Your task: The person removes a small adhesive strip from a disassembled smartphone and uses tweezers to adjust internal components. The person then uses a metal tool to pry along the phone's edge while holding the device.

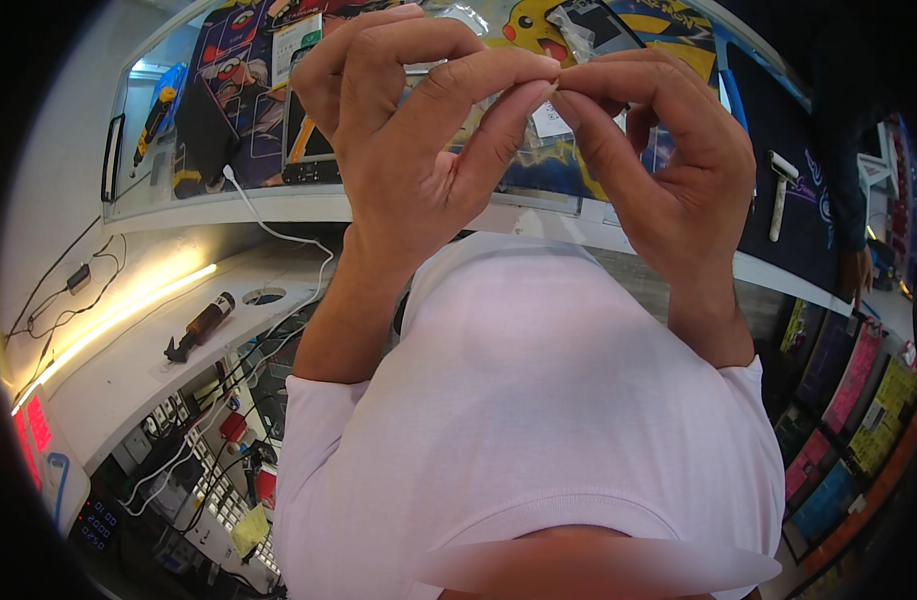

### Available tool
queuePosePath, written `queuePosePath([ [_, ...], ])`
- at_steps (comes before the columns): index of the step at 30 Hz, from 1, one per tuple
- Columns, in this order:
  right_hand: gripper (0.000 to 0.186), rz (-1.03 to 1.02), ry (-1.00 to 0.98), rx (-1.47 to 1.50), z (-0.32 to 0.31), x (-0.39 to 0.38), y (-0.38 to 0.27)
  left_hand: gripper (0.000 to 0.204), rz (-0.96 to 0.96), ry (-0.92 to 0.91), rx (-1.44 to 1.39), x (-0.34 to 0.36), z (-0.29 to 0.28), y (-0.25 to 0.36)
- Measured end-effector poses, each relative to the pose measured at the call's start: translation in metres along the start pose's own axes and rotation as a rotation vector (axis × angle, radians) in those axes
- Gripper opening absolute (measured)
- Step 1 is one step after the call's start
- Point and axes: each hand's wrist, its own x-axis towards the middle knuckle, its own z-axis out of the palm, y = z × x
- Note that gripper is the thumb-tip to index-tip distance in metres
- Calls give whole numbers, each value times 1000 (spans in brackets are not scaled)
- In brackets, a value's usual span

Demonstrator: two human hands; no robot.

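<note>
My left hand point(409, 150) and my right hand point(679, 170) meet high above my lap, both pinched at thumb and forefinger. Their tips touch around something too small to make out. Just behind them, on a counter mat point(204, 150) with colorful cartoon prints, a dark phone point(614, 25) lies at the top with clear plastic on it. A white printed piece point(549, 122) shows below my fingertips. Left of my left hand are a white-and-green flat item point(287, 55) and a dark disassembled device point(304, 170), partly hidden by that hand.
A yellow tool point(153, 125) lies at left, near a white cable point(279, 230). A bottle point(201, 325) rests on a lower shelf. A white roller point(781, 195) lies on the dark right mat. Another person's sleeve point(839, 120) and hand point(861, 270) are at far right, above colorful hanging packages point(844, 400).
</note>
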Motion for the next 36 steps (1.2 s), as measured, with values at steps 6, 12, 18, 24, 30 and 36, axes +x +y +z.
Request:
queuePosePath([
  [6, 12, -7, 0, 3, 2, 1, 2, 16, 2, 32, -23, 2, 5, 0],
  [12, 13, 127, -30, 94, 0, -1, 7, 16, -112, 60, -139, 0, 9, -1],
  [18, 16, 328, -49, 305, -4, -7, 18, 15, -252, 21, -134, -6, 10, -23],
  [24, 19, 645, -71, 674, -13, -12, 34, 14, -246, -296, -29, -12, 16, -24],
  [30, 25, 789, -185, 992, -22, -16, 51, 22, -35, -148, -133, 4, 20, -10],
  [36, 28, 869, -284, 1130, -35, -21, 57, 36, 256, -46, -15, 16, 35, -4],
])
